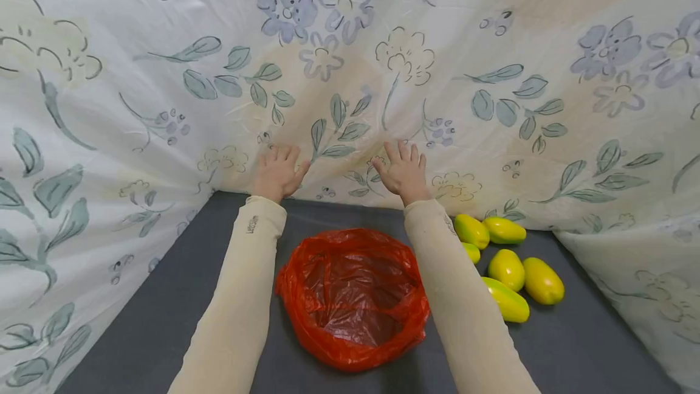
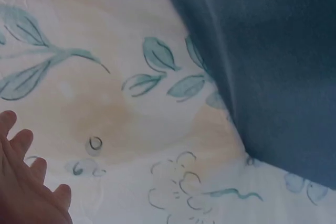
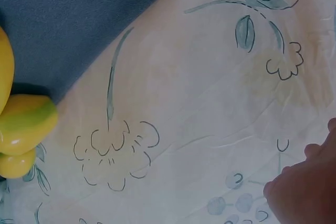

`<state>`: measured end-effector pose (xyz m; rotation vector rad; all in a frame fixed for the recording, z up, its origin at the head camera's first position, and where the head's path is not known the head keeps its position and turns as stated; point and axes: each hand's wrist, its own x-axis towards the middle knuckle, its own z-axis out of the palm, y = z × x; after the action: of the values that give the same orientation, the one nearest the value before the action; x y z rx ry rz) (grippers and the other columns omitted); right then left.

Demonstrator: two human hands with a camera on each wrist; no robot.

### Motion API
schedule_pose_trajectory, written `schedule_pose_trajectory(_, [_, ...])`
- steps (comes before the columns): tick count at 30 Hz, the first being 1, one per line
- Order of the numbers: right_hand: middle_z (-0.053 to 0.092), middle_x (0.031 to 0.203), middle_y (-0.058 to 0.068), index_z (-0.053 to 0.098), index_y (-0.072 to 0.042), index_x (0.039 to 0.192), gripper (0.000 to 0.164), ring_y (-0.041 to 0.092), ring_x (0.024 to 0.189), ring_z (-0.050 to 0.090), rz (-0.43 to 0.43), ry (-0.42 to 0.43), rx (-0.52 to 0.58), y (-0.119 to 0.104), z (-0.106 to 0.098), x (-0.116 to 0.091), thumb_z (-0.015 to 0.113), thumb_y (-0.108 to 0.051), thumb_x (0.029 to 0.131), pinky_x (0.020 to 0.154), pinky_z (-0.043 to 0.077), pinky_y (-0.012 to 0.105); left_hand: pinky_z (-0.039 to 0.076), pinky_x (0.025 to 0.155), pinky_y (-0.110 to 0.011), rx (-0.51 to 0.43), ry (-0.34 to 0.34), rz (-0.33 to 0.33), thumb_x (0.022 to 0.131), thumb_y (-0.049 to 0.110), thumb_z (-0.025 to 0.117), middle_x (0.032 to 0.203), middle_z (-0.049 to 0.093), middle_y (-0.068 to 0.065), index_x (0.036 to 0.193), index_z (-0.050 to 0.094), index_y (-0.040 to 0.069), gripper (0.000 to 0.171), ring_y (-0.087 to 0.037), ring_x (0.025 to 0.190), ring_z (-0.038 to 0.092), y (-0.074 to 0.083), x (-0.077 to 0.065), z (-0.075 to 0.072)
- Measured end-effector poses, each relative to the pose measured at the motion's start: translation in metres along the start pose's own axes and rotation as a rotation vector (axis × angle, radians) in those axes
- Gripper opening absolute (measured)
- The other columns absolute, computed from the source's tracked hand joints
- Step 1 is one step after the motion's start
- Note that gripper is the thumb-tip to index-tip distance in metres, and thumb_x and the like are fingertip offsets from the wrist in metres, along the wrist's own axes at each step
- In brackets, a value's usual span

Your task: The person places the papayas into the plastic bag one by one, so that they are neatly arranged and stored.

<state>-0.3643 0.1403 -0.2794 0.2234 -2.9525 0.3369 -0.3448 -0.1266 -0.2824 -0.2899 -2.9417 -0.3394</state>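
My left hand (image 1: 277, 172) is held out with its fingers spread, in front of the flowered cloth beyond the dark table. My right hand (image 1: 403, 170) is stretched forward likewise, fingers apart, holding nothing. Between the two forearms a red plastic bag (image 1: 350, 357) stands on the table, its mouth spread wide and its rim rolled outward. Several yellow-green, mango-like fruits (image 1: 506, 270) lie to the right of the right forearm, which partly covers some of them. In the left wrist view the left fingers (image 2: 35, 170) show at the lower left; the right hand (image 3: 304, 192) appears at the lower right of its view.
A white cloth (image 1: 350, 78) printed with flowers and leaves hangs behind the table and along both sides. The dark grey table (image 1: 164, 321) reaches to the cloth's lower edge. Both forearms wear cream sleeves (image 1: 235, 303).
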Motion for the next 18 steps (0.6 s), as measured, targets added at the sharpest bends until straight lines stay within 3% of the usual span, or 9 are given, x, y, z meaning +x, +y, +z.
schedule_pose_trajectory(6, [0.001, 0.158, 0.014, 0.009, -0.018, 0.155, 0.066, 0.042, 0.140, -0.003, -0.008, 0.000, -0.001, 0.001, -0.002, -0.004, 0.026, -0.052, 0.101, 0.109, -0.001, 0.057, 0.002, 0.112, -0.051, -0.044, 0.019, 0.052, 0.101, 0.050, 0.019, 0.155, 0.017, -0.016, 0.152, 0.019, 0.006, 0.067, -0.037, 0.141, 0.006, -0.012, 0.002, 0.006])
schedule_pose_trajectory(10, [0.002, 0.158, 0.013, 0.011, -0.019, 0.155, 0.065, 0.042, 0.141, 0.000, -0.043, 0.044, 0.079, 0.006, -0.001, -0.003, 0.029, -0.050, 0.101, 0.110, 0.003, 0.057, 0.002, 0.111, -0.053, -0.069, 0.003, 0.063, 0.103, 0.043, 0.026, 0.155, 0.017, -0.017, 0.152, 0.021, 0.006, 0.062, -0.037, 0.141, 0.006, -0.011, -0.003, -0.001])
schedule_pose_trajectory(18, [0.009, 0.157, 0.017, 0.014, -0.014, 0.154, 0.063, 0.037, 0.141, 0.009, -0.177, 0.115, 0.235, 0.027, 0.012, -0.010, 0.035, -0.042, 0.102, 0.111, 0.010, 0.051, 0.007, 0.111, -0.053, -0.104, -0.026, 0.211, 0.102, 0.042, 0.032, 0.156, 0.014, -0.015, 0.152, 0.024, 0.009, 0.061, -0.037, 0.142, 0.006, -0.021, -0.006, 0.005])
